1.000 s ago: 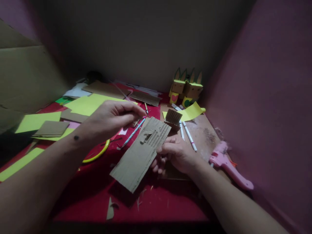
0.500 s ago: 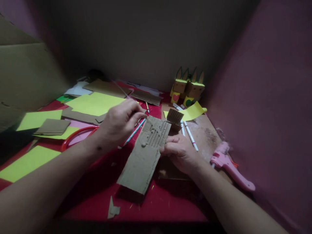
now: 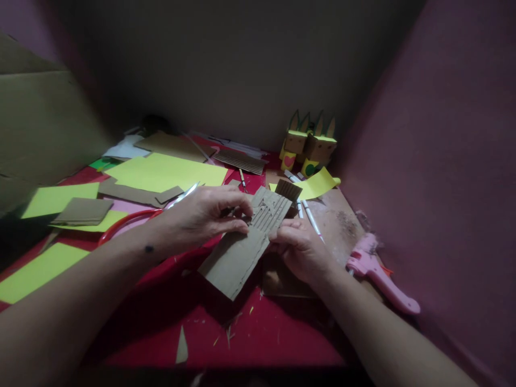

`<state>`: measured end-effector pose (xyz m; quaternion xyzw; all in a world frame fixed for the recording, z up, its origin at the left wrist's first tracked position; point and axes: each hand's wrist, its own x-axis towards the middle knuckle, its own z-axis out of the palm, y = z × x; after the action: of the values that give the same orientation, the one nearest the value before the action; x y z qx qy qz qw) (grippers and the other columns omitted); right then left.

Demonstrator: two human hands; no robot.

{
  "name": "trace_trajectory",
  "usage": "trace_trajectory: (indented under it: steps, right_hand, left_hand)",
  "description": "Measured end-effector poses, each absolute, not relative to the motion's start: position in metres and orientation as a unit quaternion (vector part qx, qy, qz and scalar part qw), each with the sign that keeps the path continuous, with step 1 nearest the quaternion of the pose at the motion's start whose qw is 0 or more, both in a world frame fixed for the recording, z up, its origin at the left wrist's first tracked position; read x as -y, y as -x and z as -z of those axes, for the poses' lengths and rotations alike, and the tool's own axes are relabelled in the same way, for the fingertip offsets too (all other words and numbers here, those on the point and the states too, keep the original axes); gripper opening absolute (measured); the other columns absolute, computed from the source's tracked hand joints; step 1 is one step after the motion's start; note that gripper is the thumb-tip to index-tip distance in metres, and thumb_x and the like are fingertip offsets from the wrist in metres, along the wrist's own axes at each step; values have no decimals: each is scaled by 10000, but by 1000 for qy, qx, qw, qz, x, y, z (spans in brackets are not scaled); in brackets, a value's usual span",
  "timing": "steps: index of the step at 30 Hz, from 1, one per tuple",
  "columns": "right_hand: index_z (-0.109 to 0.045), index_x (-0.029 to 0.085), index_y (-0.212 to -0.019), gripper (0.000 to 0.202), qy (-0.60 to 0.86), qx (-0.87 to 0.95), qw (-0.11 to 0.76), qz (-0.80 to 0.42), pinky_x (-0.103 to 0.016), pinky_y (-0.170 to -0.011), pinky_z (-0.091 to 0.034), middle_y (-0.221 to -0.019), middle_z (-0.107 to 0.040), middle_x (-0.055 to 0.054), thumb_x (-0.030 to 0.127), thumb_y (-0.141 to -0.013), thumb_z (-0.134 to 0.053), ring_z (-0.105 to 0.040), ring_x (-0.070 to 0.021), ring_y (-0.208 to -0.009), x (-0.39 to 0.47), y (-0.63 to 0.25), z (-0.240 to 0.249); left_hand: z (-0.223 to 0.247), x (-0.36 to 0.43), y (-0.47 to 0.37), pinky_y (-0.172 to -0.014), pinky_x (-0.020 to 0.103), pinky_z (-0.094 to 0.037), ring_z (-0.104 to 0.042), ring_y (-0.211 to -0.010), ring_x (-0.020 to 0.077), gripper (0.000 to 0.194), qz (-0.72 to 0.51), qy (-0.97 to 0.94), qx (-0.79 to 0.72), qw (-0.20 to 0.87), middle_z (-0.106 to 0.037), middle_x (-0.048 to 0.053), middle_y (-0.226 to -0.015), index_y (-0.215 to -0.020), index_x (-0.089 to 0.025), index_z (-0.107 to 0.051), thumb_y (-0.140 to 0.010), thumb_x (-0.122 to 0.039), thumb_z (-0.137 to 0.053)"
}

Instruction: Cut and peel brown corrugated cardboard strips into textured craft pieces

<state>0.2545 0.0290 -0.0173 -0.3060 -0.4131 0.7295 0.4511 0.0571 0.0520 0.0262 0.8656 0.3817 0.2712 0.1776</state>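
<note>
A strip of corrugated cardboard (image 3: 237,258) is held up at a slant over the table. Near its far end the top paper is partly peeled off, so bare ridges show. My right hand (image 3: 300,244) grips the strip's right edge, thumb in front and the other fingers partly hidden behind it. At the left edge, beside the ridged patch, my left hand (image 3: 217,212) has its thumb and fingers pinched against the cardboard. Whether a shred of paper lies between those fingertips is hidden.
Scissors with red handles (image 3: 129,220) lie left, among yellow paper sheets (image 3: 169,171) and cardboard pieces. A pink glue gun (image 3: 374,269) rests right, near white markers (image 3: 312,217). Small cardboard figures (image 3: 308,145) stand at the back. Scraps dot the red tabletop (image 3: 298,338).
My left hand has come down from the strip's far corner to its left edge. The strip has turned, its near end rising slightly. A small scrap near the front edge has changed position.
</note>
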Motion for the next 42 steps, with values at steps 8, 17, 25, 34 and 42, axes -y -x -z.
trace_trajectory:
  steps: [8, 17, 25, 34, 42]
  right_hand:
    - [-703, 146, -571, 60, 294, 411, 465, -727, -247, -565, -521, -567, -679, -23, 122, -582, -649, -601, -119, -500, -29, -254, 17]
    - [-718, 133, -670, 52, 302, 427, 437, -732, -260, -515, -543, -585, -687, -27, 172, -650, -690, -607, -129, -475, -29, -256, 18]
    - [-710, 146, -647, 161, 350, 489, 422, -679, -256, -566, -539, -594, -681, -33, 252, -754, -651, -625, -130, -523, -21, -254, 18]
    - [-654, 164, -628, 220, 423, 633, 400, -510, -230, -576, -469, -650, -647, -9, 227, -815, -555, -589, -121, -602, -6, -251, 2]
    - [-697, 158, -626, 206, 413, 571, 398, -587, -243, -556, -470, -593, -656, -19, 180, -770, -552, -601, -137, -573, -8, -254, 9]
  left_hand:
    - [-34, -54, -51, -539, 270, -353, -451, -571, 124, 160, -345, -800, -469, 146, -519, -14, -644, -739, -180, -573, -864, -264, -519]
    - [-34, -37, -64, -607, 210, -443, -573, -678, 110, 55, -273, -834, -357, 321, -650, -29, -734, -814, -201, -667, -829, -226, -621]
    - [-22, -34, -72, -534, 221, -395, -556, -594, 122, 149, -240, -855, -403, 222, -641, -8, -661, -742, -196, -643, -842, -236, -540]
    - [-21, -7, -83, -428, 279, -262, -441, -465, 148, 182, -119, -917, -380, -30, -538, 32, -690, -754, -195, -470, -868, -86, -378]
    - [-25, -17, -78, -470, 255, -291, -426, -516, 126, 170, -202, -915, -347, 44, -481, -26, -654, -738, -218, -414, -891, -147, -426]
